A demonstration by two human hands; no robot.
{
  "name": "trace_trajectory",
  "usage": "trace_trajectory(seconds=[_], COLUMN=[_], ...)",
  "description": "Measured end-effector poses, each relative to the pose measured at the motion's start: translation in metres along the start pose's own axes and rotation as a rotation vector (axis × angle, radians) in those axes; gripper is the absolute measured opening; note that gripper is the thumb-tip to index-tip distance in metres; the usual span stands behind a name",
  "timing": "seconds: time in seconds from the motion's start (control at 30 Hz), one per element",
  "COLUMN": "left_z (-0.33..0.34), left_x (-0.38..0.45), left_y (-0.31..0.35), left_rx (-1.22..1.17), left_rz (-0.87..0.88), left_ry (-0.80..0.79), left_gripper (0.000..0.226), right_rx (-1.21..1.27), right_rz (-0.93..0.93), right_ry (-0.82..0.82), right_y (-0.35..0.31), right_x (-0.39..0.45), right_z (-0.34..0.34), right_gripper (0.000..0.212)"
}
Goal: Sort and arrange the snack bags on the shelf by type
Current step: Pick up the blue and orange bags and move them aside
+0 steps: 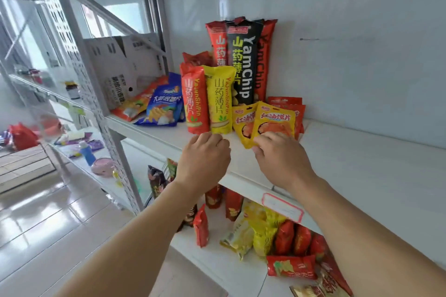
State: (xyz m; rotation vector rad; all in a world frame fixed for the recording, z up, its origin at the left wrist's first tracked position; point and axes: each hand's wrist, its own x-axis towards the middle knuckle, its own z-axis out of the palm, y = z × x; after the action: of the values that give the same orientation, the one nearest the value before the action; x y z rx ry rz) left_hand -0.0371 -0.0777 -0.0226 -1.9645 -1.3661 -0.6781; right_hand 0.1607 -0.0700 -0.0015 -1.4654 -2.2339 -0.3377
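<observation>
On the white shelf [362, 164] tall yam chip bags stand against the back wall: a black one [242, 60] between red ones [218, 43]. In front stand a shorter red bag [195, 101] and a yellow bag [220, 101]. Two small yellow snack bags [275, 120] lean in front of small red bags [287, 102]. My right hand [280, 159] pinches the lower edge of the front small yellow bag. My left hand [204, 159] hovers with curled fingers at the base of the shorter red and yellow bags; what it touches is hidden. A blue chip bag [164, 108] lies flat to the left.
A cardboard box [120, 65] stands at the shelf's left end with an orange bag [137, 103] lying beside it. The lower shelf [217, 263] holds several red and yellow snack bags. A metal upright [101, 116] borders the left side. Another rack with bottles stands further left.
</observation>
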Motion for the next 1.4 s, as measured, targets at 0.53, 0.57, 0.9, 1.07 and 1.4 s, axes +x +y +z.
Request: trace_trajectory(seconds=[0.53,0.57,0.9,1.07,1.4], left_z=[0.065,0.072,0.149,0.203,0.28], left_x=[0.002,0.007,0.054,0.079,0.121], left_y=[-0.215,-0.227,-0.327,-0.379,-0.467], left_rx=[-0.048,-0.072,-0.408,-0.547,-0.592], left_rz=[-0.43,-0.471,-0.779,-0.838,-0.666], left_ry=[-0.09,-0.133,-0.215,-0.236,-0.578], left_gripper=[0.018,0.024,0.044,0.059,0.067], right_rx=[0.572,0.641,0.841,0.754,0.77], right_rz=[0.065,0.096,0.486,0.764,0.996], right_ry=[0.013,0.015,0.083,0.032,0.128], right_y=[-0.164,-0.171,-0.198,-0.196,-0.183], right_x=[0.166,0.179,0.286,0.326,0.346], right_z=[0.108,0.117,0.197,0.224,0.245], right_gripper=[0.038,0.039,0.072,0.097,0.082])
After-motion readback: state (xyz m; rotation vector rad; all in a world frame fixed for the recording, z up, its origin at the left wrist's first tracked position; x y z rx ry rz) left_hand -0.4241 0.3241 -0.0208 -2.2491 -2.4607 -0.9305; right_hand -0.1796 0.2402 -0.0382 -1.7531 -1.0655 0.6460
